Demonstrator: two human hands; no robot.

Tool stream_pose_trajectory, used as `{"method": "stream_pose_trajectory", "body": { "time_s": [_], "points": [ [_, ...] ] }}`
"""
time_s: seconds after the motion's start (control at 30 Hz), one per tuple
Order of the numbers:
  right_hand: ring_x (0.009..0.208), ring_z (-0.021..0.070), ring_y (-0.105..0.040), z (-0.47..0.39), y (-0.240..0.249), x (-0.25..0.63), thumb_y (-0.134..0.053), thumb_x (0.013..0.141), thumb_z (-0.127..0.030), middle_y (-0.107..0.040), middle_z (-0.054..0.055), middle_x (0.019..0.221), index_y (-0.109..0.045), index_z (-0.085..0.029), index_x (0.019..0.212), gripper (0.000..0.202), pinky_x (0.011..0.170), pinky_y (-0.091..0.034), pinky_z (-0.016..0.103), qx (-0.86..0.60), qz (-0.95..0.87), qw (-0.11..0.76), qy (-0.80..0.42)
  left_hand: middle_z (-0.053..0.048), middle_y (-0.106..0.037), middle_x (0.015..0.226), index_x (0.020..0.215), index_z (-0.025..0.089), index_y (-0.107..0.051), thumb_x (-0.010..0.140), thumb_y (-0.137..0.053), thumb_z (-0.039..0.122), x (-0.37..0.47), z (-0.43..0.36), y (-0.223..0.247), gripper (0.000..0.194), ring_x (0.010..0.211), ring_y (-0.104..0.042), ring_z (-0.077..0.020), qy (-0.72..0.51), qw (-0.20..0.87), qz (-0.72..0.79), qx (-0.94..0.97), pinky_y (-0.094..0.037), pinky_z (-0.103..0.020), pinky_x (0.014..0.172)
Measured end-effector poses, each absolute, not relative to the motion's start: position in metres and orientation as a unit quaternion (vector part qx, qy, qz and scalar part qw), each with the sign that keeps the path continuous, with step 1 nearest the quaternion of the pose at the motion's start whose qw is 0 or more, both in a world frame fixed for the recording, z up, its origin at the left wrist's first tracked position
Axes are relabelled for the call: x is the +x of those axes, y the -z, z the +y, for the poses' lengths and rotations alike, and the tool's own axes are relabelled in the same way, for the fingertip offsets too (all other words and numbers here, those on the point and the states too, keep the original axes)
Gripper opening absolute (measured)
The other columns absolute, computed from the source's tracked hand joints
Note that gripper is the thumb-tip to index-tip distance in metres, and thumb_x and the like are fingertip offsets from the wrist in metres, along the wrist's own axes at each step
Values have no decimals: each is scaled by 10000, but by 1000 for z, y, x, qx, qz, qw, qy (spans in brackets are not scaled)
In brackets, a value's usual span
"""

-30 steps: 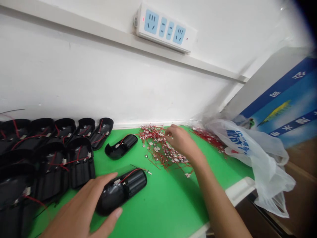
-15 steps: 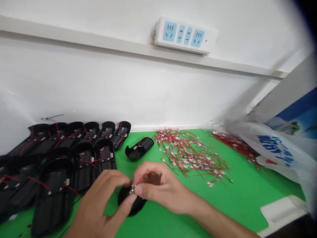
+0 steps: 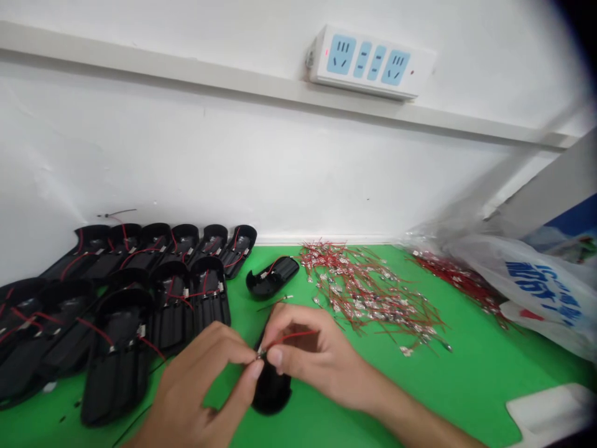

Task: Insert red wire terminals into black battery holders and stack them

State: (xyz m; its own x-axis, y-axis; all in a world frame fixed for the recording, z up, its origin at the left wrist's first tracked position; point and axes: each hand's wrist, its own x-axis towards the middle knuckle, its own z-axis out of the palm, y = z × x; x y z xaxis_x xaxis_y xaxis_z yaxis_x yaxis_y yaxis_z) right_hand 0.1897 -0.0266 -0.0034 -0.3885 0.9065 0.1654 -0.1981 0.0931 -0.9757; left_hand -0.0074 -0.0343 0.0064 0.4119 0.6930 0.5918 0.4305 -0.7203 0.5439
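Both my hands meet over a black plastic shell (image 3: 273, 395) on the green work surface. My left hand (image 3: 203, 376) is closed, thumb and forefinger pinching a small metal contact piece (image 3: 262, 355). From the other side, my right hand (image 3: 317, 358) pinches the same piece with thumb and forefinger. A red wire (image 3: 298, 335) runs from it across the right palm. My fingers hide most of the piece, so its exact shape cannot be made out. Beyond the hands, another black shell (image 3: 273, 277) lies tilted, with a wire inside.
Rows of black shells (image 3: 116, 367) with red wires fill the left side. A loose pile of red-wired metal contacts (image 3: 368, 292) lies behind my right hand. Farther right are more red wires (image 3: 459, 280) and a white plastic bag (image 3: 536, 286). A power strip (image 3: 368, 62) hangs on the wall.
My view has turned a little to the left, shifting everything rightward. The red wire now shows across my right hand, and the shell beneath lies more lengthwise. Both hands keep pinching.
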Motion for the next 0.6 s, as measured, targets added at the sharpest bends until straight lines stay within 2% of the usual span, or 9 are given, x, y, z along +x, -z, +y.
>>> {"method": "stream_pose_trajectory", "body": {
  "time_s": [0.23,0.37,0.5,0.6],
  "points": [
    [558,98,-565,-23,5,190,-806,838,-445,-620,-10,674,-654,-169,873,317,555,-442,227,-279,-530,438,-671,21,-646,759,883,224,-599,937,-562,70,-7,-34,-3,167,711,-635,-115,-428,130,308,839,-525,-213,667],
    [478,81,-484,-30,7,186,-778,857,-498,-534,-68,606,-572,-200,920,368,470,-388,196,-323,-526,429,-660,0,-640,811,950,217,-605,928,-573,19,-13,-29,2,202,778,-615,-140,-422,67,293,855,-515,-261,725],
    [467,73,-381,-37,6,182,-705,917,-496,-421,-81,570,-536,-201,798,361,425,-277,198,-370,-565,410,-614,-19,-673,866,1049,184,-644,901,-600,-22,-19,-24,5,258,826,-595,-169,-374,-42,244,894,-489,-338,807],
    [510,76,-378,-36,1,184,-659,946,-470,-419,-64,605,-537,-189,735,372,459,-287,208,-389,-591,417,-571,-38,-701,907,1040,152,-660,905,-615,-4,-18,-24,1,211,868,-597,-193,-354,-97,235,900,-470,-365,834]
  ]
}}
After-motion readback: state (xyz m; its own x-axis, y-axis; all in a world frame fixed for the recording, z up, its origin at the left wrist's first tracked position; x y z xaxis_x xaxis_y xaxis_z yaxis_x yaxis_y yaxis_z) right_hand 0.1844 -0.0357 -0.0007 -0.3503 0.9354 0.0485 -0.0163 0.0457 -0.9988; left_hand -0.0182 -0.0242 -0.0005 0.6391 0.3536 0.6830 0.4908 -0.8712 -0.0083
